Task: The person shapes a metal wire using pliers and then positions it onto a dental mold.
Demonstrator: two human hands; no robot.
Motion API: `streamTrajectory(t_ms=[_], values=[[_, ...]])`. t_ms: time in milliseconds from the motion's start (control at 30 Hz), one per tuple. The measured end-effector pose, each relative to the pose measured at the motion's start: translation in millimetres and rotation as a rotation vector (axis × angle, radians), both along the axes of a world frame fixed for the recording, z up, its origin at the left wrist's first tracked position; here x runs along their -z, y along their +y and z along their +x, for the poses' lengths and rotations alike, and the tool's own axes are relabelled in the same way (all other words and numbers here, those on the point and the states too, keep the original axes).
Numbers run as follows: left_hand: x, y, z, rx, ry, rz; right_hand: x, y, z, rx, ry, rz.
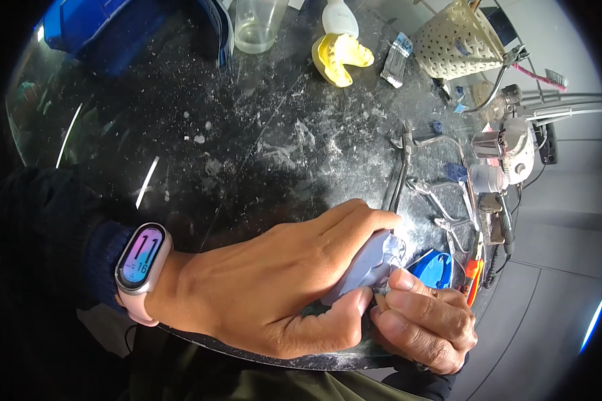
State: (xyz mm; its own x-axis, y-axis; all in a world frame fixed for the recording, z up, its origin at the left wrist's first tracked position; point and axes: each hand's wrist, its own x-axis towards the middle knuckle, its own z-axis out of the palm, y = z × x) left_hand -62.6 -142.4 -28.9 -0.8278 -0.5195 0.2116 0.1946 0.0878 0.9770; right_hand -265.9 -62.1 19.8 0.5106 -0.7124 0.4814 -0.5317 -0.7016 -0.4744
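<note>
My left hand [267, 281], with a fitness band at its wrist, is closed around a bluish-grey block that looks like a dental plaster model [366, 267]. The fingers lie over its far side and the thumb along its near edge. Against the model's right side, my right hand [428, 324] is closed in a pinch. Between its fingertips shows a bit of something small and tan, mostly covered, so its kind cannot be told. Just beyond the right fingers lies a blue, shell-shaped plastic piece [432, 269].
Several metal pliers [403, 167] lie right of the model on the dusty black tabletop [247, 134]. At the back are a clear cup [257, 27], a yellow dental model [340, 59] and a perforated beige basket [458, 43]. An orange-handled tool [473, 277] lies at the right edge.
</note>
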Motion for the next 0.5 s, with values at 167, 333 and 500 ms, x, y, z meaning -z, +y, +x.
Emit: streamTrajectory(t_ms=[167,333,500], values=[[3.1,0.0,-1.4,-0.003,0.007,-0.018,1.4,-2.6,1.9,-0.007,-0.004,-0.051],[2.4,-0.1,-1.9,-0.003,0.013,-0.005,0.7,-3.0,6.5,0.021,-0.014,-0.071],[1.7,0.0,-1.2,0.003,0.006,-0.033,1.1,-0.5,11.5,0.108,-0.025,-0.119]])
